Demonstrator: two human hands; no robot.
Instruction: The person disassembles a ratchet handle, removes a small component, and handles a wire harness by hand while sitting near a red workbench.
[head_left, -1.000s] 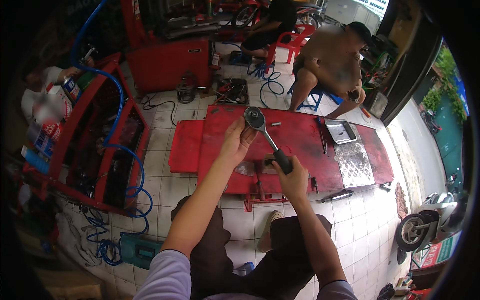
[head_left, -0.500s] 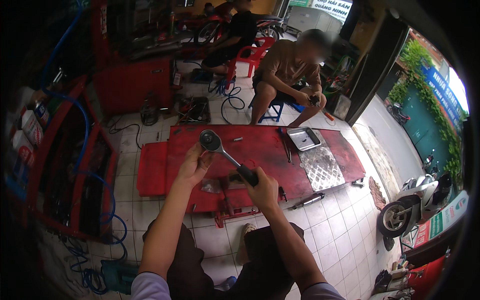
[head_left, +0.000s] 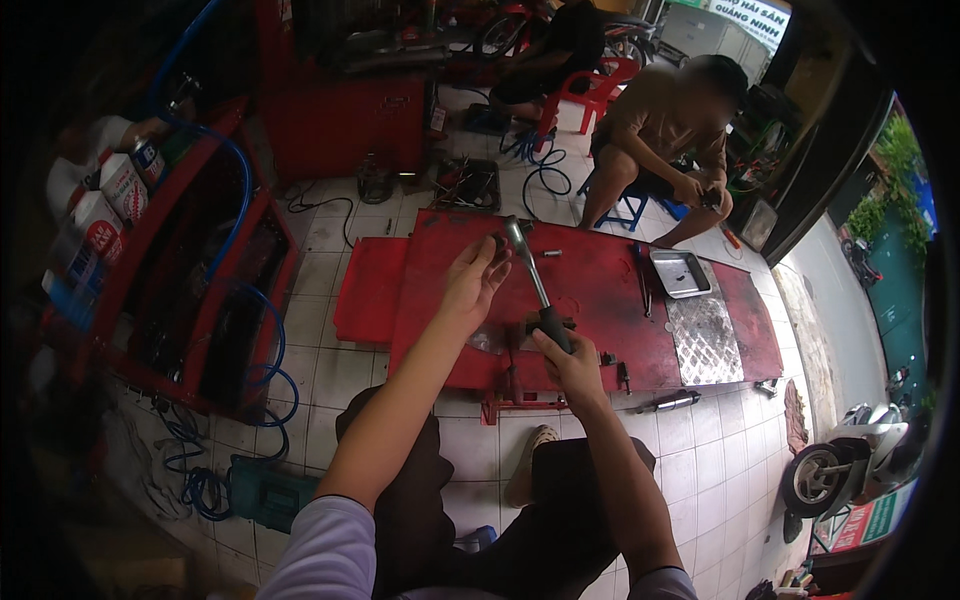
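Observation:
My right hand (head_left: 567, 362) grips the black handle of a ratchet wrench (head_left: 530, 272), whose metal head points up and away. Just left of that head, my left hand (head_left: 473, 281) pinches a small dark socket-like piece (head_left: 498, 243) in its fingertips. Both hands hover over a red low lift platform (head_left: 590, 300) on the tiled floor. My knees are below, in dark trousers.
A metal tray (head_left: 680, 272) and a checker-plate panel (head_left: 706, 338) lie on the platform's right side. A person sits on a blue stool (head_left: 630, 205) beyond it. A red rack (head_left: 200, 280) with blue hoses stands at left, a scooter (head_left: 850, 465) at right.
My left hand has come off the wrench head and now holds a small dark piece beside it. The view has shifted slightly; the right hand keeps its grip.

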